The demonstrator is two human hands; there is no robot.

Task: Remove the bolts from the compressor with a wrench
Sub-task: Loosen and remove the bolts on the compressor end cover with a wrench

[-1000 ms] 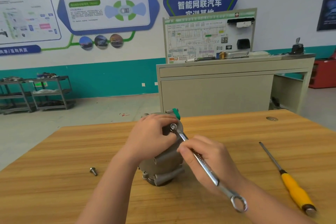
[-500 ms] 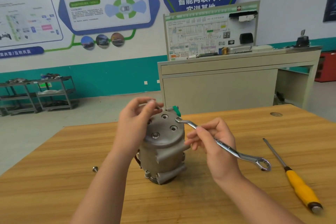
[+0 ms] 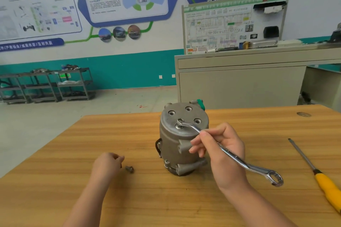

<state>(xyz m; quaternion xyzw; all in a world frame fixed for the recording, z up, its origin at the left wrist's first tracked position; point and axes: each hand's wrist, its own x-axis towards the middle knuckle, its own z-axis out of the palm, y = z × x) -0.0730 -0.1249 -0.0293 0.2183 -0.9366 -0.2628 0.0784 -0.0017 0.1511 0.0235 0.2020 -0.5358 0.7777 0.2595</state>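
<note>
Head view, all places given from the compressor.

Compressor (image 3: 181, 140): grey metal cylinder, upright on the wooden table (image 3: 129, 195), green-capped fitting (image 3: 201, 104) at its far top edge.

Top face: three open bolt holes toward the far and right rim; one bolt (image 3: 178, 126) seated near the front edge.

Wrench (image 3: 230, 153): double ring spanner, small ring laid at the seated bolt on top of the compressor, shank slanting down and to the right, large ring (image 3: 275, 178) in the air off the lower right side.

Right hand (image 3: 221, 155): just right of the compressor, thumb and fingers pinching the wrench shank close to the small ring, remaining fingers curled beside the housing.

Left hand (image 3: 107, 164): well to the left, low over the table, fingers curled together at the tips; whether anything sits between them cannot be told.

Loose bolt (image 3: 129, 169): lying on the table to the left, just beside the left fingertips, apart from them.

Screwdriver (image 3: 319, 177): yellow handle, flat on the table well to the right, blade pointing away from the person.

Behind: beige cabinet (image 3: 239, 86) carrying a wiring diagram board (image 3: 230, 26); metal shelving carts (image 3: 46, 84) far to the left against a white and teal wall.
</note>
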